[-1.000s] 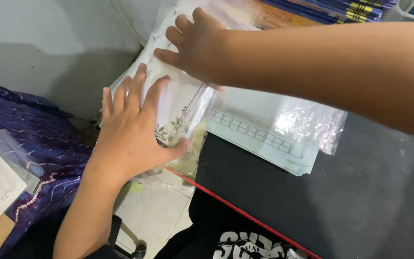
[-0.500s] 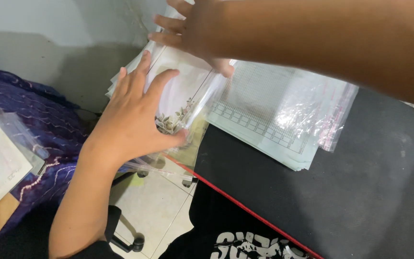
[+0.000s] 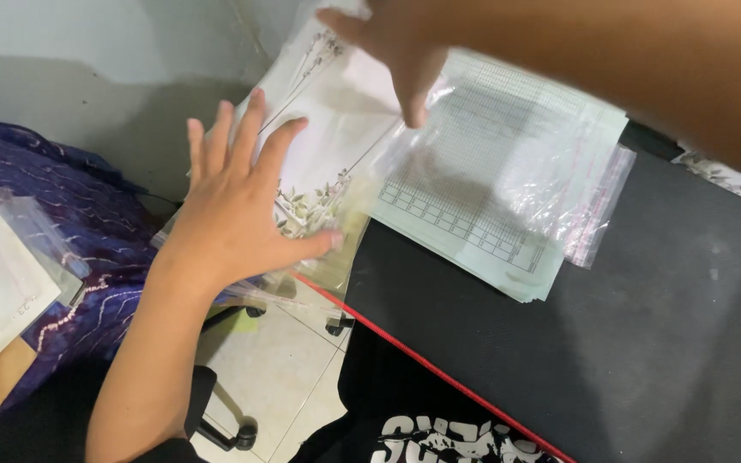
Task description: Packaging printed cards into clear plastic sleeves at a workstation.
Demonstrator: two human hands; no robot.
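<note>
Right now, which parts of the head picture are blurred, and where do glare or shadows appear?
Head view: the right hand and its forearm are smeared by motion blur; the left hand is much sharper, flat on the floral-bordered sheet; the clear plastic bag shows soft whitish glare over the grid-printed paper; a dim shadow lies on the wall behind the left hand; the black desk looks evenly lit.

Two hands: the left hand (image 3: 233,214) and the right hand (image 3: 396,43). One stack of printed sheets (image 3: 473,206) at the desk (image 3: 645,343) edge, one floral card (image 3: 323,146), two clear plastic bags (image 3: 559,180).
</note>
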